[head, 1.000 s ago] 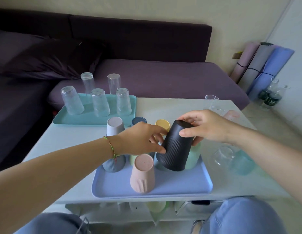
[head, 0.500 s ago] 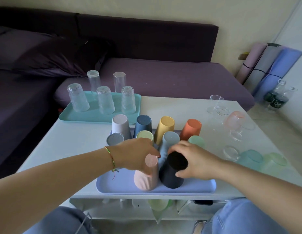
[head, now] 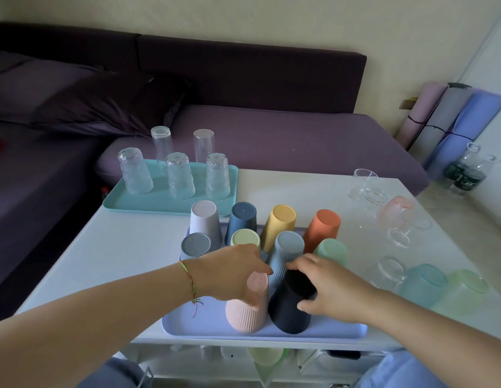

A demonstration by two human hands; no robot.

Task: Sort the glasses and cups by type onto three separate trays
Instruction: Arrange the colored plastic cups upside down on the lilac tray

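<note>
Standing upside down on the blue tray, the black cup is gripped near its top between the curled fingers and thumb of the right hand; just beside it, the left hand curls over the pink cup.

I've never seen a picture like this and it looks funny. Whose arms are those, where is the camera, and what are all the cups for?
No machine here! Those are a person's two arms. The camera sits on the person's head and looks down, so you see what they see. On the white table stands a teal tray with clear glasses upside down. Nearer is a blue tray full of coloured cups, upside down too. Some loose glasses wait on the right. The left hand holds the pink cup and the right hand grips the black cup, both on the blue tray. The person is sorting them by kind.
</note>
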